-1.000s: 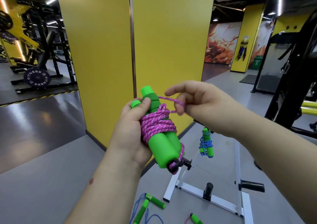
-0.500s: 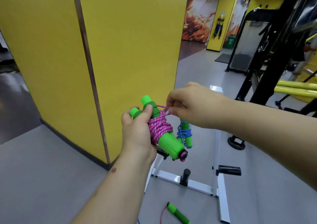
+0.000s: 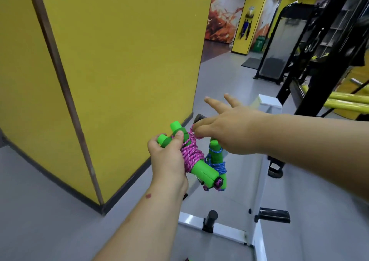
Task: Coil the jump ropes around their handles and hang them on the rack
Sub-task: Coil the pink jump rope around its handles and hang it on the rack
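Left hand (image 3: 169,160) grips the green handles (image 3: 201,170) wrapped in pink rope (image 3: 190,154). Right hand (image 3: 229,128) pinches the rope end, two fingers now extended, previously curled.

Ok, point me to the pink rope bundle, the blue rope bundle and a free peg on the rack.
pink rope bundle (image 3: 190,156), head view, on the pink coils.
blue rope bundle (image 3: 219,165), head view, on the blue coils.
free peg (image 3: 274,215), head view, middle of the black peg on the rack's right side.
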